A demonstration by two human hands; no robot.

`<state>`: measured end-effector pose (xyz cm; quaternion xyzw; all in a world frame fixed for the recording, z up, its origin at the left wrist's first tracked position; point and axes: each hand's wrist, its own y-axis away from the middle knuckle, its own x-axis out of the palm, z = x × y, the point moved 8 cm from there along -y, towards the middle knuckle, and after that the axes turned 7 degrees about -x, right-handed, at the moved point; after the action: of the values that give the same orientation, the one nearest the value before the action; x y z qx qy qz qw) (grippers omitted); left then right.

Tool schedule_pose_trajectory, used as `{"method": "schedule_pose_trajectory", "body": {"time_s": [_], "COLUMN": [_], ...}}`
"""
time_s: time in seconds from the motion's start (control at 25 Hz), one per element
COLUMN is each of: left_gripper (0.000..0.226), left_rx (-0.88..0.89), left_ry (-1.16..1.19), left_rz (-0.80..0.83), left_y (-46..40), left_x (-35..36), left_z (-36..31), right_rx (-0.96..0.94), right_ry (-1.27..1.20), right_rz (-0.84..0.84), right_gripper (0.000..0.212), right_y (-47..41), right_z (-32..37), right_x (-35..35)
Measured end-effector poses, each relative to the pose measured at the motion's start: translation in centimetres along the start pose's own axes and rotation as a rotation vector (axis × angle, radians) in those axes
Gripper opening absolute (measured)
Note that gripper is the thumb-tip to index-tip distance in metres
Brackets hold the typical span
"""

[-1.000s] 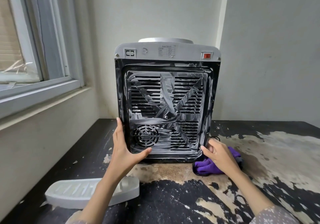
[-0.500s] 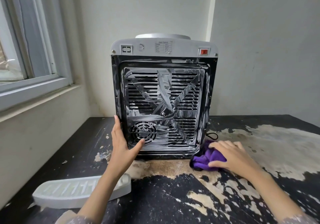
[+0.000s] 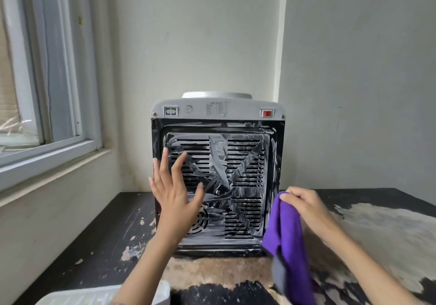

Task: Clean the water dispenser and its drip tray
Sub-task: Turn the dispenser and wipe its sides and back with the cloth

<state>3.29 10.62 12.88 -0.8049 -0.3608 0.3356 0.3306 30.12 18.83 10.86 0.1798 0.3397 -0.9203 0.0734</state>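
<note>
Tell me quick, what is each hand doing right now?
Left hand: open, fingers spread in front of the water dispenser back panel, holding nothing.
Right hand: closed, pinching the purple cloth, which hangs down.

Two bare forearms enter from the lower frame edge, one to each side of the black-backed white water dispenser. No sleeve, watch, bracelet or ring shows on either. Left hand: five slender fingers, nails short and unpainted. Right hand: knuckles visible, nails hidden.
</note>
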Motion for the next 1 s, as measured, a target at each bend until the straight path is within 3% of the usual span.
{"method": "schedule_pose_trajectory", "body": {"time_s": [0.12,0.2,0.36,0.44,0.52,0.8,1.0], "left_gripper": [0.061,0.064,0.095,0.101,0.102,0.103,0.091], "left_rx": [0.102,0.194,0.347,0.343,0.318,0.303,0.258], "left_ry": [-0.063,-0.201,-0.559,-0.611,-0.61,-0.595,-0.574], "left_rz": [-0.061,-0.089,-0.062,-0.081,-0.113,-0.128,-0.204], "left_y": [-4.3,-6.9,-9.3,-9.8,-10.4,-10.0,-9.9], "left_x": [-1.3,-1.5,1.2,2.2,2.5,2.2,0.2], "left_z": [-2.7,-4.2,-5.1,-4.7,-4.7,-5.1,-4.8], "right_rx": [-0.003,-0.003,-0.032,-0.038,-0.174,-0.487,-0.363], "right_ry": [-0.218,-0.296,-0.269,-0.271,-0.261,0.203,0.882], "right_rz": [-0.192,-0.35,-0.609,-0.798,-0.917,-0.723,-0.572], "right_gripper": [0.029,0.037,0.046,0.044,0.033,0.012,0.072], "right_y": [0.5,1.4,3.4,4.8,5.0,-4.3,-7.0], "right_z": [0.5,-0.2,0.8,2.1,5.1,13.5,10.1], "right_x": [1.3,1.2,1.3,1.0,0.1,0.7,6.0]}}
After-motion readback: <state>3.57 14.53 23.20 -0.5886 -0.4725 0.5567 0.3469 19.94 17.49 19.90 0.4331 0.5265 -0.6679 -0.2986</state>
